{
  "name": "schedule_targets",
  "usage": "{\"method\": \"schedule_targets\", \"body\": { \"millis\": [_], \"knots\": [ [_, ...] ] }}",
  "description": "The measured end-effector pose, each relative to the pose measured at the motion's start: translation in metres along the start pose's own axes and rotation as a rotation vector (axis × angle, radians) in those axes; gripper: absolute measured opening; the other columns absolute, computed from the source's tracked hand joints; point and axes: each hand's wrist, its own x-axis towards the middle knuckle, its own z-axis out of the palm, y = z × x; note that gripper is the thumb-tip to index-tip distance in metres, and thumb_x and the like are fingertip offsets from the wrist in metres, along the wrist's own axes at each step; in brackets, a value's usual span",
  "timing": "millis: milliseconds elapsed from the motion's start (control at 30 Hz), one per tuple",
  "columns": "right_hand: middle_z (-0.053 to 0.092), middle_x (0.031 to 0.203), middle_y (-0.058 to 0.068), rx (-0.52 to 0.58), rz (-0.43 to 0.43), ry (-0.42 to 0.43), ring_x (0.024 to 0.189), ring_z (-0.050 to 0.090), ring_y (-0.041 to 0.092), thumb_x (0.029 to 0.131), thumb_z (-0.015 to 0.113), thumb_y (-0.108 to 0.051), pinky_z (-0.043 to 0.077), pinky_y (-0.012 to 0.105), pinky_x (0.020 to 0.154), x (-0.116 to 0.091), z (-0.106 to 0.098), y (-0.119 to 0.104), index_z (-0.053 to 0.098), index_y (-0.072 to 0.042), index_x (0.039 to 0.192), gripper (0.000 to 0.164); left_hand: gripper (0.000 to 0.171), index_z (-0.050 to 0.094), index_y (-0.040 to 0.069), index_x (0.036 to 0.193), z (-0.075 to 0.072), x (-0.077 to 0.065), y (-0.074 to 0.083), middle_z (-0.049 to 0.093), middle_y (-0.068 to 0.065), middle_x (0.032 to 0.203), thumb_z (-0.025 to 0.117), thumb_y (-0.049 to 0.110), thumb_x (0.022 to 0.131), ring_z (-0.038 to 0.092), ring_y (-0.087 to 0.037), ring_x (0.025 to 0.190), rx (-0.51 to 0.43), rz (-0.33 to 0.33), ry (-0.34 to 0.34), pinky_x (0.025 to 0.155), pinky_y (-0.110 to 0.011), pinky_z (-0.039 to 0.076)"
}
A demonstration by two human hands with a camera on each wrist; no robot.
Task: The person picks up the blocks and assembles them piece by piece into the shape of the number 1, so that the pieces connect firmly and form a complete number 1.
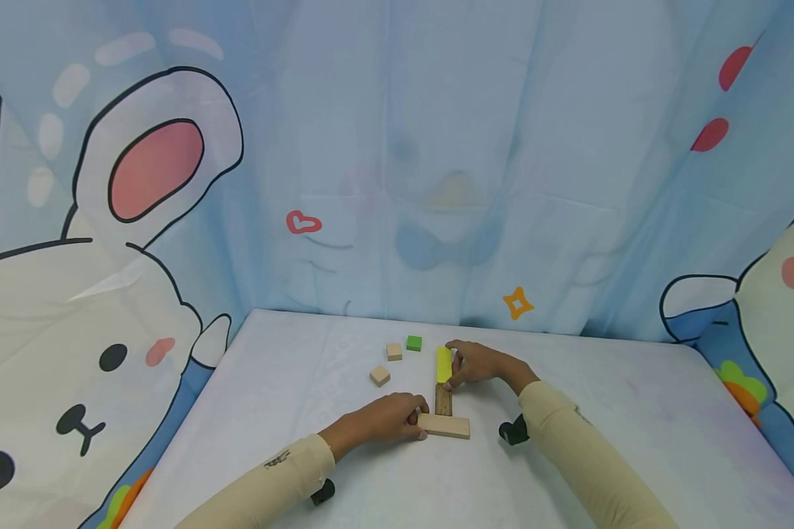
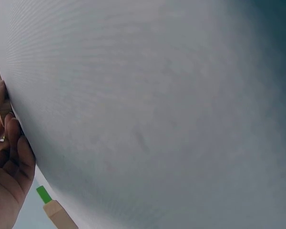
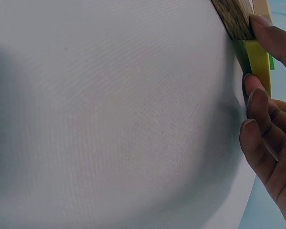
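In the head view, a yellow block [image 1: 444,365] lies end to end with a dark brown wood-grain block [image 1: 443,400]. Across the near end of that brown block lies a pale wooden plank [image 1: 448,426], forming an upside-down T. My left hand [image 1: 387,417] grips the plank's left end between thumb and fingers. The right hand [image 1: 478,362] holds the yellow block lengthwise, thumb near its brown-block end and a fingertip at the far end. The right wrist view shows the thumb close to the seam between the yellow block [image 3: 259,67] and the brown block [image 3: 234,19].
Left of the yellow block are a green cube [image 1: 414,343] and two pale wooden cubes, one farther back [image 1: 394,352] and one nearer [image 1: 380,376]. They stand on a white-covered table [image 1: 291,382]. A printed blue curtain [image 1: 344,147] hangs behind the table's far edge.
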Motion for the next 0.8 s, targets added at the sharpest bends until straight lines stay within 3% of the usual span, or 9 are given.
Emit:
{"method": "schedule_targets", "body": {
  "millis": [800],
  "knots": [
    [0.063, 0.09, 0.0, -0.002, 0.013, -0.002, 0.079, 0.056, 0.014, 0.078, 0.087, -0.033, 0.046, 0.03, 0.072, -0.0005, 0.0008, -0.0019, 0.034, 0.002, 0.151, 0.096, 0.035, 0.063, 0.013, 0.123, 0.002, 0.0018, -0.0028, 0.056, 0.012, 0.085, 0.073, 0.029, 0.093, 0.05, 0.001, 0.075, -0.001, 0.001, 0.0, 0.069, -0.017, 0.044]
  ]
}}
